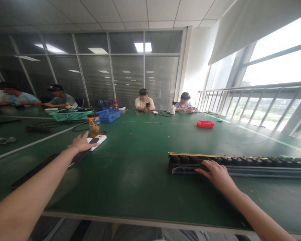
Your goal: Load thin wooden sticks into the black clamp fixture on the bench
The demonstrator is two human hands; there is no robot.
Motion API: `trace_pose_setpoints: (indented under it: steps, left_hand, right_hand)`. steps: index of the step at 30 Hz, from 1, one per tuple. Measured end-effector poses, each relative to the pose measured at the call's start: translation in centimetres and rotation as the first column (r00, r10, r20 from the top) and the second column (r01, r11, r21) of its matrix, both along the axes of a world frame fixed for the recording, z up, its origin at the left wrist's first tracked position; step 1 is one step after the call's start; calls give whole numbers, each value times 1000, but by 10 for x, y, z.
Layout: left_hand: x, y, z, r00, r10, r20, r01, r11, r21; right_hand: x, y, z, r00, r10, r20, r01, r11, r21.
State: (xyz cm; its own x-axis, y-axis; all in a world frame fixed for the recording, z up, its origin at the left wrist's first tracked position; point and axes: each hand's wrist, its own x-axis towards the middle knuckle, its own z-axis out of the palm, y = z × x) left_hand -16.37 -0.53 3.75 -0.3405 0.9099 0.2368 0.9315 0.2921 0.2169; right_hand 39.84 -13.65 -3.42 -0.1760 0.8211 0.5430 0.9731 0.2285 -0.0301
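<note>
My left hand (82,143) stretches forward with thumb and fingers spread. It is beside a white slab-like device (99,142) with a dark end near my thumb, close to a clear jar (95,125) with an orange strap and amber contents. A long dark flat object (37,169) lies partly hidden under my left forearm. On the right, my right hand (218,170) grips the front edge of a long black rack (188,170), thumb in front and fingers over the top. A row of small black parts (251,161) fills the rack, and a thin yellowish strip (190,154) runs along its back.
A green basket (71,115) with dark items and a blue basket (109,116) stand at the back left. Farther right is a red tray (205,124). Cables (45,126) lie on the green table (130,177). Several people sit along the far side.
</note>
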Motion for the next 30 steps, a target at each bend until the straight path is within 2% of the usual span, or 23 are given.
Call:
trace_pose_setpoints:
  steps: [1,2,4,7,9,10,12,14,17,21,25,30]
  left_hand:
    - [12,0,4,999,-19,-30,21,998,53]
    - [27,-1,9,995,-83,-55,89,989,119]
    - [65,-3,15,955,-288,-74,297,927,230]
    - [130,-7,11,826,-557,90,525,817,240]
    - [172,-10,-2,691,-678,252,641,735,222]
    - [191,-11,-10,613,-706,353,672,702,237]
    - [221,-12,-26,445,-698,561,681,671,294]
    - [240,-11,-42,355,-626,694,632,708,315]
    - [247,-8,-59,271,-514,814,591,756,281]
    - [234,-7,-68,172,-449,877,558,778,289]
    - [223,-13,-65,165,-388,907,529,811,251]
    - [224,-20,-62,175,-371,912,519,822,235]
  right_hand:
    - [0,0,1,1000,4,11,-4,1000,-7]
    - [-1,0,3,1000,9,19,-9,1000,-17]
    - [-5,0,5,999,22,29,-21,999,-40]
    - [-17,2,7,999,47,10,-46,997,-67]
    - [-29,3,8,997,75,-10,-75,994,-79]
    - [-35,3,8,996,88,-17,-89,993,-83]
    - [-49,4,9,994,110,-22,-112,990,-84]
    - [-63,3,10,992,123,-25,-124,989,-74]
    - [-87,3,12,991,130,-34,-132,990,-56]
    - [-114,5,14,991,129,-33,-130,990,-47]
    - [-122,7,12,991,136,0,-136,991,-12]
    - [-114,6,11,979,196,56,-198,980,27]
